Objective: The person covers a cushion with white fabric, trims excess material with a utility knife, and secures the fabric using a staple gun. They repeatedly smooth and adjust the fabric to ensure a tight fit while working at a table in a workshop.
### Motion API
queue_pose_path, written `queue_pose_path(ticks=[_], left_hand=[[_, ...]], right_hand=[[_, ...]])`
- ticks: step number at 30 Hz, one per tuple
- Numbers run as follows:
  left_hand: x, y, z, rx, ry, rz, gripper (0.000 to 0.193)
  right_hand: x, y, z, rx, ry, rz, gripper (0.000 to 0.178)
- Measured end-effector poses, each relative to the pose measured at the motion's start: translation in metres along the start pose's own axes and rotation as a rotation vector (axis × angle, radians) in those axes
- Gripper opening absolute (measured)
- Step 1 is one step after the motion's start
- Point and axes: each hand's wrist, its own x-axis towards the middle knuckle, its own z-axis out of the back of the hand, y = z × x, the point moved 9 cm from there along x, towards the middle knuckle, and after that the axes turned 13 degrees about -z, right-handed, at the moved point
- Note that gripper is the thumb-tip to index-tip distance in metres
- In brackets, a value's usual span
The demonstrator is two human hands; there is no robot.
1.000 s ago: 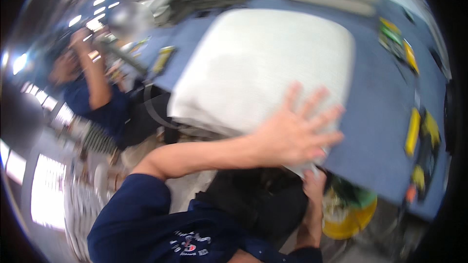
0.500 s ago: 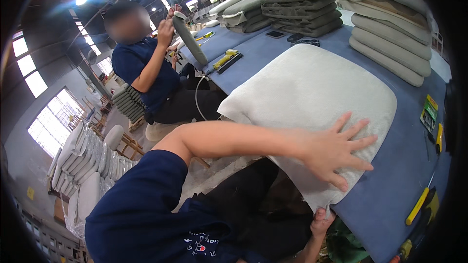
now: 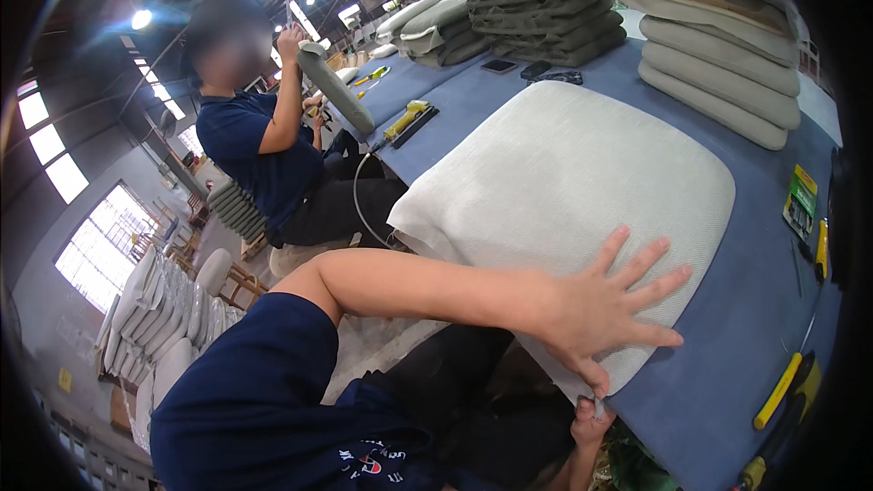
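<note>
A pale, rounded-square seat cushion (image 3: 564,173) with a woven cover lies on the blue tabletop, its near edge overhanging toward me. My left hand (image 3: 605,309) rests palm down on the cushion's near right part with the fingers spread wide. Its thumb reaches toward the near corner of the cover. Just below that thumb, at the table's edge, my right hand (image 3: 591,423) pinches the loose fabric corner between thumb and fingers. The underside of the cushion is hidden.
Tall stacks of grey-green (image 3: 532,5) and beige cushions (image 3: 718,64) stand at the back. A yellow-handled screwdriver (image 3: 778,389) and a green package (image 3: 800,200) lie at right. A yellow air tool (image 3: 406,123) lies near a co-worker (image 3: 259,136) holding a grey cushion (image 3: 336,89).
My left hand has slid slightly toward me, bringing its thumb down to the fabric corner by my right hand. The co-worker's raised hand has moved a little.
</note>
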Motion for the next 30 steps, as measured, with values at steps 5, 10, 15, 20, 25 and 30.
queue_pose_path(ticks=[5,10,15,20,25,30], left_hand=[[-0.019,-0.025,-0.002,0.08,-0.218,0.049,0.092],[-0.087,-0.026,-0.006,0.298,-0.535,0.18,0.072],[-0.208,0.028,-0.002,0.485,-0.748,0.641,0.066],[-0.186,0.057,0.007,0.52,-0.887,0.588,0.067],[-0.185,0.038,-0.005,0.388,-0.829,0.63,0.06],[-0.156,-0.013,0.02,0.413,-0.693,0.478,0.059]], right_hand=[[-0.011,-0.046,0.011,-0.019,0.053,-0.085,0.044],[-0.005,-0.017,0.019,-0.108,-0.018,-0.084,0.058],[-0.025,-0.055,0.027,-0.191,0.067,-0.266,0.065],[-0.002,-0.016,0.022,0.06,-0.299,-0.044,0.035],[-0.017,0.082,-0.029,0.115,-0.041,-0.113,0.024],[-0.02,0.137,-0.062,0.514,0.049,-0.121,0.031]])
